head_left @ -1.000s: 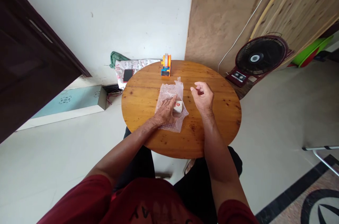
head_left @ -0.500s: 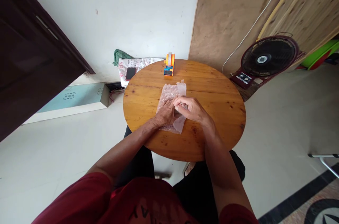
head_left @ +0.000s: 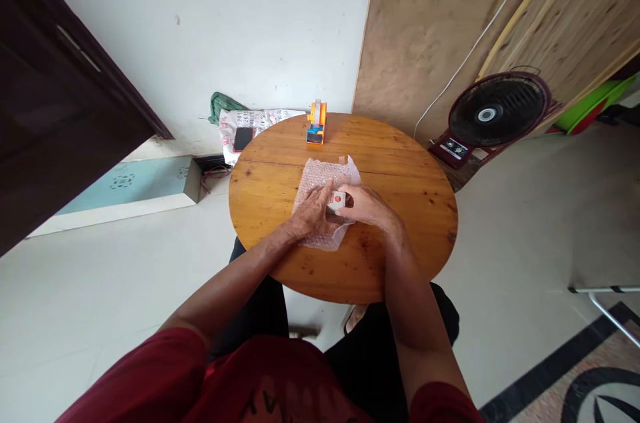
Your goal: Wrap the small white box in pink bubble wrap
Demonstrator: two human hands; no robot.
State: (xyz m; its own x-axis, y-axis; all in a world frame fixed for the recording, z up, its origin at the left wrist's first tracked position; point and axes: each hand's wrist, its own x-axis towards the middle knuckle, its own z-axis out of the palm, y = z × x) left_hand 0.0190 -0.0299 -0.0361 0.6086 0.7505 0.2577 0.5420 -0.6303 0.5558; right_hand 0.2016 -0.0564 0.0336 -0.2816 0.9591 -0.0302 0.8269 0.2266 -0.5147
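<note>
A sheet of bubble wrap [head_left: 320,173] lies on the round wooden table [head_left: 400,163] in front of me. On the wrap sits a small white box [head_left: 337,201] with red print on its face. My right hand [head_left: 367,205] grips this box from the right, thumb and fingers at its edges. My left hand [head_left: 314,211] rests on the wrap with its fingers stretched out, close against the left side of the box. The box's lower part and the wrap beneath both hands are hidden.
An orange and blue tape dispenser [head_left: 317,123] stands at the table's far edge. Behind the table's left side are a printed white sack [head_left: 270,117] and a dark phone-like object [head_left: 243,139]. A round dark fan-like heater [head_left: 495,109] stands right of the table.
The box's printed face has come into view between my hands. The right edge of the bubble wrap has spread out to the right, and my right hand's fingers have opened around the box.
</note>
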